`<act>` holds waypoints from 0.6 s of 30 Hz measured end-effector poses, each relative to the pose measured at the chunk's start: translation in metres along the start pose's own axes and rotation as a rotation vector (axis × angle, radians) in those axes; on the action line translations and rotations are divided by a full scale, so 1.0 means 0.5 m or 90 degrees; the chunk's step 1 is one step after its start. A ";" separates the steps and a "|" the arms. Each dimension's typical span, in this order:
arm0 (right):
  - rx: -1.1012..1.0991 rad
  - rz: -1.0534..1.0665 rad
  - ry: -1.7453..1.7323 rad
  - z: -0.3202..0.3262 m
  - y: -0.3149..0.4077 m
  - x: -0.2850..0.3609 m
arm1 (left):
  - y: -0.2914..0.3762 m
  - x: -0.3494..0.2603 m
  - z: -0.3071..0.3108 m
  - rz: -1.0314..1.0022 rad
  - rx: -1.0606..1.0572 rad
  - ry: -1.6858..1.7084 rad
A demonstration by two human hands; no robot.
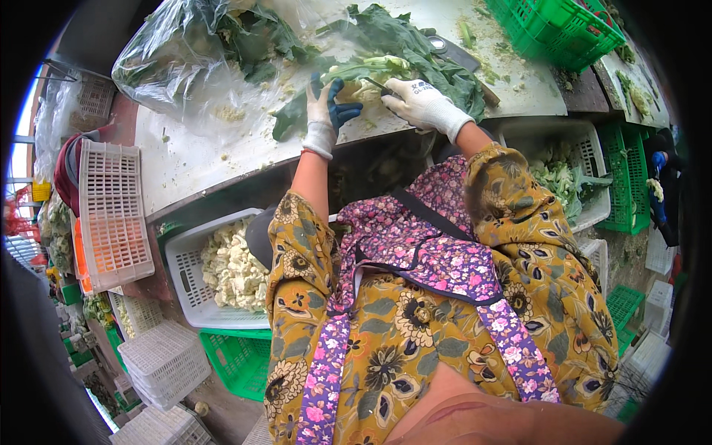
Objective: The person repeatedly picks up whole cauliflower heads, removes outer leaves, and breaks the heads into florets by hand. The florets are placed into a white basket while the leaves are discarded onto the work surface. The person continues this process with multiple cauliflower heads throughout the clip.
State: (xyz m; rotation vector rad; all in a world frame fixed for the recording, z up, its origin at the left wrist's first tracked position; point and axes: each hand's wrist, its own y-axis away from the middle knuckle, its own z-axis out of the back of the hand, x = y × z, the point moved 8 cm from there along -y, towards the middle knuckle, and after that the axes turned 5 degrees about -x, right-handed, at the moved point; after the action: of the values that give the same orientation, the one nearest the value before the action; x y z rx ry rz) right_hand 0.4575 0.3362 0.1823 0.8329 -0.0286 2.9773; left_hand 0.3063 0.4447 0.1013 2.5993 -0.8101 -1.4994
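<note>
My left hand (pixel 327 111), in a white glove with blue coated fingers, is raised over the white worktop (pixel 183 167) with its fingers spread and nothing in its grip. Just beside its fingertips lies a pale green cauliflower stem with leaves (pixel 389 64). In a like glove, my right hand (pixel 420 103) is closed on a knife (pixel 376 84), whose dark blade points left toward the stem. Large dark green cauliflower leaves (pixel 384 33) lie behind and to the right of both hands. Small pale crumbs are scattered over the worktop.
Plastic bags with leaves (pixel 178 67) lie at the back left, green crates (pixel 556 28) at the back right. Below the worktop's edge, a white crate of cauliflower florets (pixel 236 267) is at left and a white crate of trimmings (pixel 578 167) at right. A dark scale-like device (pixel 453 53) lies behind the leaves.
</note>
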 end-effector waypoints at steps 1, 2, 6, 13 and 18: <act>0.000 0.026 -0.032 0.010 -0.003 0.020 | -0.001 0.002 0.013 -0.002 0.024 0.048; 0.027 -0.008 -0.088 0.013 -0.003 0.034 | 0.002 0.006 0.028 -0.026 0.037 0.051; -0.025 0.015 -0.210 0.029 0.000 0.111 | 0.076 -0.030 0.030 -0.021 0.125 0.206; -0.048 0.256 -0.183 -0.049 -0.009 0.274 | 0.235 -0.106 0.077 -0.105 0.213 0.454; 0.085 0.278 -0.115 -0.078 0.021 0.390 | 0.325 -0.148 0.152 -0.211 0.129 0.434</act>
State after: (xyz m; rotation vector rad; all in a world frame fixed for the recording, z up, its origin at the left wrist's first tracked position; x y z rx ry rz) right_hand 0.2702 0.3353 0.2502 1.2578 -0.0198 3.3186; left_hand 0.1465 0.3546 0.1651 3.1882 -0.4818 -0.4733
